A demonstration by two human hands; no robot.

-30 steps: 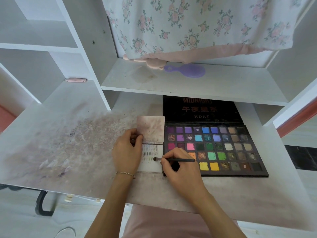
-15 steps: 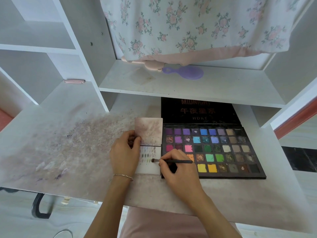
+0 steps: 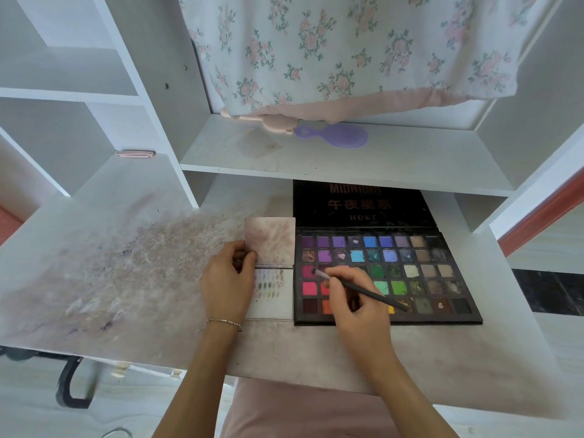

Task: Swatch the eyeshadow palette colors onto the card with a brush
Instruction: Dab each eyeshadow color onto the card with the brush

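desk (image 3: pixel 132 273): white, powder-smudged (shelves above) | left hand (image 3: pixel 226 279) pinches card (image 3: pixel 273 294) | right hand (image 3: pixel 357 308) grips brush (image 3: pixel 363 290) over palette (image 3: pixel 410 273)

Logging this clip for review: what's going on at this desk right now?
A person is swatching eyeshadow. The right hand holds a brush with its tip over the pink pans on the left of the open palette. The left hand steadies the card, which already carries rows of small swatches.
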